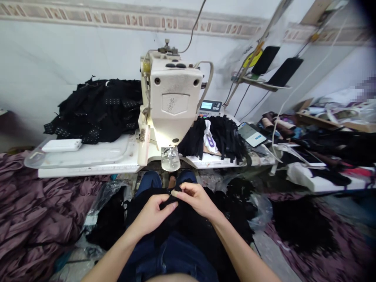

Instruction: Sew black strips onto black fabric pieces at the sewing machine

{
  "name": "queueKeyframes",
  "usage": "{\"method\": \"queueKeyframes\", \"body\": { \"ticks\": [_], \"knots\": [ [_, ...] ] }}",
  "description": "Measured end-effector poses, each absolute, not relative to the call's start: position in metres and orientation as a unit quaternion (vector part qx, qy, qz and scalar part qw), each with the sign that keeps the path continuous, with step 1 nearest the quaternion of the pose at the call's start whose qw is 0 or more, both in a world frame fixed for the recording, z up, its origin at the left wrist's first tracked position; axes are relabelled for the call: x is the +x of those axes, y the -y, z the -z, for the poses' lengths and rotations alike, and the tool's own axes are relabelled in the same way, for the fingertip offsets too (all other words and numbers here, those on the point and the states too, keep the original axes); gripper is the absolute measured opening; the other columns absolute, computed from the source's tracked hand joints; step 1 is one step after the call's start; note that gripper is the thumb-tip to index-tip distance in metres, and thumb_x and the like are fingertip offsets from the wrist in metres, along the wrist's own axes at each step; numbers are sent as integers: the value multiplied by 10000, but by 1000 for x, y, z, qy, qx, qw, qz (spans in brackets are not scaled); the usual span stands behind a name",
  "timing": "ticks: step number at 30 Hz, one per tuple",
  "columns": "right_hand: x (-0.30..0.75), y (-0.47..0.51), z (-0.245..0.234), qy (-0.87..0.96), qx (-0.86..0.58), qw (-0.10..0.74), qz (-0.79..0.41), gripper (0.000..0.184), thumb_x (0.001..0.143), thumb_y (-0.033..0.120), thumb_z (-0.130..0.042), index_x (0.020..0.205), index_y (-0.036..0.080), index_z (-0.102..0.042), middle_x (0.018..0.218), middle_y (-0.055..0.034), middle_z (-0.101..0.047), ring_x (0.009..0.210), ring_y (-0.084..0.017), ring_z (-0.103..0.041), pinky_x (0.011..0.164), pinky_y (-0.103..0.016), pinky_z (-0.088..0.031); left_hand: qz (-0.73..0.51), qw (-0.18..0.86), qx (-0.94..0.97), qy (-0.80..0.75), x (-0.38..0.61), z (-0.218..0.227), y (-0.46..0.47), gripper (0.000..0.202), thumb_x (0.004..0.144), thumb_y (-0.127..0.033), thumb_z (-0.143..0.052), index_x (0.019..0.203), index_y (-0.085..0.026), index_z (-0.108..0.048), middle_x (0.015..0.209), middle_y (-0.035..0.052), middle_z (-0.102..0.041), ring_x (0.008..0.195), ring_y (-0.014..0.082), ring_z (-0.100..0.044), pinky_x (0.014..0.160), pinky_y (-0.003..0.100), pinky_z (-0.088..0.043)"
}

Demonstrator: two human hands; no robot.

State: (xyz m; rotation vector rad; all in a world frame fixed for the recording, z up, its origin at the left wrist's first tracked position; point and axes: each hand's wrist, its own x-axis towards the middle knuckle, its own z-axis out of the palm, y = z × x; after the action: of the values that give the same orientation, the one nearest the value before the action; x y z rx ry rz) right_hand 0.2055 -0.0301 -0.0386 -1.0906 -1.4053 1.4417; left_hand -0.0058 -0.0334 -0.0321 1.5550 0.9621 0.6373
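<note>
Black fabric (188, 223) lies across my lap, over blue jeans. My left hand (155, 213) pinches the cloth between thumb and forefinger. Close beside it, my right hand (194, 197) grips the same black fabric with its fingertips, near a small pale spot I cannot make out. Both hands are below the front edge of the table, in front of the sewing machine (174, 94). The machine's clear guard (170, 158) hangs just beyond my hands.
A heap of black dotted cloth (100, 109) sits left of the machine, behind a white box (61, 145) on a clear tray (96, 158). Black strips (226, 137) and a phone (252, 135) lie right. Mauve fabric (38, 211) is piled at lower left.
</note>
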Motion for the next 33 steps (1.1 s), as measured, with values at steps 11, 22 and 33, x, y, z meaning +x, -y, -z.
{"method": "queueKeyframes", "body": {
  "ticks": [11, 22, 33],
  "knots": [
    [207, 23, 13, 526, -434, 441, -584, 410, 884, 582, -823, 811, 188, -736, 660, 25, -576, 578, -122, -473, 530, -254, -375, -325, 573, 628, -414, -3, 15, 37, 374, 1034, -509, -642, 970, -165, -774, 797, 17, -742, 680, 136, -619, 625, 228, -459],
    [198, -18, -20, 561, -445, 576, -395, 404, 832, 552, -856, 694, 205, -703, 824, -31, -620, 725, -178, -568, 622, -299, -469, -442, 109, 799, -393, -1, -26, 6, 243, 1082, -239, -582, 1266, -222, -740, 1155, 77, -780, 1074, 218, -750, 961, 313, -597],
    [183, -43, 13, 348, -469, 619, -525, 453, 736, 560, -903, 937, 217, -687, 885, -10, -708, 832, -195, -647, 763, -296, -510, -276, -148, 854, -415, 11, -14, 5, 447, 1107, -330, -558, 1539, -216, -578, 1471, 107, -710, 1062, 253, -791, 864, 312, -656]
  ]
}}
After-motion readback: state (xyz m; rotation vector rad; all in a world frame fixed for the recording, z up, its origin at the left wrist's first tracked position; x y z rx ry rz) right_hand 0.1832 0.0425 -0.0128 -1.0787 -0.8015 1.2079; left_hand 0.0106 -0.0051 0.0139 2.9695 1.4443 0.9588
